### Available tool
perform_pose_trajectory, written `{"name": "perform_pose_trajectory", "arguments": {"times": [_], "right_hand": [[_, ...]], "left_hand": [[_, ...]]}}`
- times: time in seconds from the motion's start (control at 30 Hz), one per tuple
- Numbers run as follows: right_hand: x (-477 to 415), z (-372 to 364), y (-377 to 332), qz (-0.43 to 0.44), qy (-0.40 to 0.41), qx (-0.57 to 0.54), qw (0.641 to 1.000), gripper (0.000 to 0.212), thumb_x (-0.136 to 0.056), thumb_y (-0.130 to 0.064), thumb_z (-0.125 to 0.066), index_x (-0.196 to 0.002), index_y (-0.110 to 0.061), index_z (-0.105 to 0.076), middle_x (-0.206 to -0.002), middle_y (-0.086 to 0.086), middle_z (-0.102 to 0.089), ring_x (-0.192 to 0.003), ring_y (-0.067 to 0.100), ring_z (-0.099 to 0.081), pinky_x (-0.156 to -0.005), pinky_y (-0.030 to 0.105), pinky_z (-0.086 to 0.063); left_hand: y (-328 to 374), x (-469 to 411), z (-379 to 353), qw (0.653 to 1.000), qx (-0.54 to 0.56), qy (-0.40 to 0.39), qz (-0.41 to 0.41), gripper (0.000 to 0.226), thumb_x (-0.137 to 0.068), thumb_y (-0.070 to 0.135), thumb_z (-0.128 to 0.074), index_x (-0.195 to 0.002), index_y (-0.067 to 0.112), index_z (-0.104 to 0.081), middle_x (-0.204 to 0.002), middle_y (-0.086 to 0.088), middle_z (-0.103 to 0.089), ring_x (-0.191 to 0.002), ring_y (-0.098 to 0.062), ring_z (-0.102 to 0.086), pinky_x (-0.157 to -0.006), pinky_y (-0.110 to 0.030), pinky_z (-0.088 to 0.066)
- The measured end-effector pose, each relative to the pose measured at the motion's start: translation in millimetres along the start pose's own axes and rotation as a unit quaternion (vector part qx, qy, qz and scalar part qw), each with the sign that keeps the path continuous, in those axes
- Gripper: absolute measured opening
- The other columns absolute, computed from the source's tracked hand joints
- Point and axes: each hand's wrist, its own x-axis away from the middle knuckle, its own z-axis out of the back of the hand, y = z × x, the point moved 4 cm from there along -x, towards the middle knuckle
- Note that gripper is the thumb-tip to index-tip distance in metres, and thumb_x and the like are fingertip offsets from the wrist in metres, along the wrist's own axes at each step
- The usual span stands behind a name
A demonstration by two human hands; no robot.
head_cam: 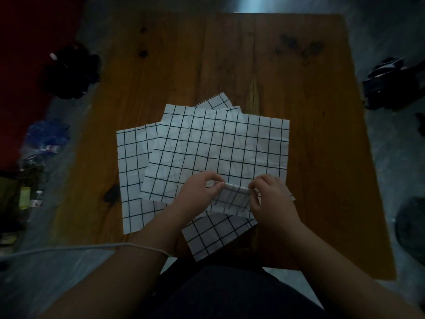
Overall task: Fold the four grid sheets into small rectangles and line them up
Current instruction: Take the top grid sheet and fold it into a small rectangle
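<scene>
White sheets with a black grid lie fanned and overlapping on a wooden table (pixel 310 139). The top flat sheet (pixel 220 146) covers most of another sheet (pixel 132 171) that sticks out at the left, and a third sheet's corner (pixel 218 101) shows behind it. Between my hands is a small folded grid sheet (pixel 232 199), held a little above the pile. My left hand (pixel 197 192) pinches its left end and my right hand (pixel 269 196) pinches its right end. A further grid sheet portion (pixel 213 233) pokes out below my hands toward the near table edge.
Dark bundles lie on the floor at the left (pixel 71 70) and right (pixel 391 86) of the table. Bottles and bags (pixel 36 162) clutter the floor at the left. A dark round object (pixel 411 229) sits at the right edge. A thin cord (pixel 128 246) crosses my left forearm.
</scene>
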Motion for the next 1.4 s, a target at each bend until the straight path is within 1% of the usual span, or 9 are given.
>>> {"name": "perform_pose_trajectory", "arguments": {"times": [0.13, 0.23, 0.33, 0.47, 0.67, 0.83, 1.1, 1.23, 1.4], "right_hand": [[1, -6, -9, -0.019, -0.105, -0.082, 0.991, 0.018, -0.097, -0.038, -0.056, -0.115, -0.035, -0.061, -0.089, -0.019, -0.059, -0.086, 0.004, -0.056, -0.083, 0.032, -0.053], [2, -11, -12, -0.067, -0.113, -0.165, 0.978, 0.005, -0.099, -0.035, -0.057, -0.098, -0.036, -0.061, -0.084, -0.009, -0.064, -0.076, 0.007, -0.061, -0.070, 0.035, -0.058], [4, -10, -6, -0.143, -0.098, -0.260, 0.950, 0.010, -0.101, -0.031, -0.056, -0.093, -0.033, -0.062, -0.090, -0.008, -0.066, -0.083, 0.006, -0.063, -0.066, 0.023, -0.050], [10, -10, 2, -0.173, -0.106, -0.299, 0.932, 0.011, -0.101, -0.030, -0.057, -0.092, -0.031, -0.063, -0.093, -0.009, -0.066, -0.087, 0.002, -0.062, -0.066, 0.017, -0.045], [14, -1, -7, -0.170, -0.091, -0.346, 0.918, 0.010, -0.101, -0.032, -0.055, -0.106, -0.031, -0.064, -0.101, -0.010, -0.067, -0.096, 0.007, -0.063, -0.076, 0.029, -0.054], [10, 10, -8, -0.170, -0.053, -0.338, 0.924, 0.017, -0.102, -0.033, -0.053, -0.103, -0.024, -0.068, -0.096, -0.008, -0.065, -0.091, 0.008, -0.059, -0.070, 0.026, -0.045], [18, 12, -7, -0.189, -0.084, -0.364, 0.908, 0.017, -0.102, -0.035, -0.052, -0.096, -0.029, -0.067, -0.097, -0.003, -0.067, -0.095, 0.017, -0.062, -0.081, 0.041, -0.055], [24, 13, -6, -0.178, -0.100, -0.333, 0.920, 0.018, -0.101, -0.035, -0.053, -0.096, -0.027, -0.068, -0.095, -0.003, -0.066, -0.092, 0.015, -0.061, -0.075, 0.033, -0.052], [23, 21, -16, -0.128, -0.107, -0.277, 0.946, 0.028, -0.101, -0.041, -0.053, -0.097, -0.020, -0.072, -0.087, -0.002, -0.068, -0.084, 0.013, -0.063, -0.066, 0.026, -0.046]], "left_hand": [[10, 2, -10, 0.998, 0.014, -0.055, -0.009, 0.007, -0.094, 0.030, -0.068, -0.090, 0.027, -0.072, -0.071, 0.008, -0.061, -0.062, 0.001, -0.053, -0.061, -0.021, -0.044], [11, 1, -13, 0.997, 0.037, -0.062, -0.012, 0.010, -0.093, 0.032, -0.068, -0.095, 0.025, -0.075, -0.077, 0.008, -0.069, -0.070, 0.003, -0.061, -0.068, -0.024, -0.051], [0, 1, -14, 0.993, 0.055, -0.098, 0.021, 0.017, -0.094, 0.037, -0.067, -0.103, 0.027, -0.076, -0.091, 0.009, -0.075, -0.086, -0.003, -0.070, -0.081, -0.032, -0.059], [-11, 5, -11, 0.991, 0.058, -0.106, 0.053, 0.015, -0.096, 0.029, -0.066, -0.106, 0.025, -0.076, -0.092, 0.007, -0.076, -0.080, -0.006, -0.071, -0.077, -0.034, -0.063], [-2, 13, -11, 0.990, 0.085, -0.089, 0.072, 0.009, -0.093, 0.031, -0.069, -0.094, 0.028, -0.077, -0.086, 0.005, -0.075, -0.080, -0.011, -0.070, -0.076, -0.031, -0.062], [5, 16, -11, 0.986, 0.119, -0.073, 0.089, 0.009, -0.092, 0.032, -0.070, -0.095, 0.027, -0.076, -0.087, 0.006, -0.076, -0.082, -0.008, -0.072, -0.081, -0.028, -0.060], [16, 18, -9, 0.978, 0.158, -0.065, 0.123, 0.007, -0.093, 0.023, -0.069, -0.092, 0.020, -0.075, -0.090, 0.000, -0.075, -0.081, -0.009, -0.074, -0.077, -0.026, -0.061], [24, 18, -5, 0.994, 0.015, -0.084, 0.072, 0.010, -0.091, 0.033, -0.071, -0.097, 0.025, -0.073, -0.093, 0.008, -0.072, -0.089, -0.006, -0.067, -0.082, -0.031, -0.058], [57, 16, -8, 0.993, 0.000, -0.119, -0.022, 0.021, -0.091, 0.044, -0.068, -0.106, 0.030, -0.070, -0.094, 0.010, -0.068, -0.089, -0.005, -0.064, -0.074, -0.024, -0.054]]}}
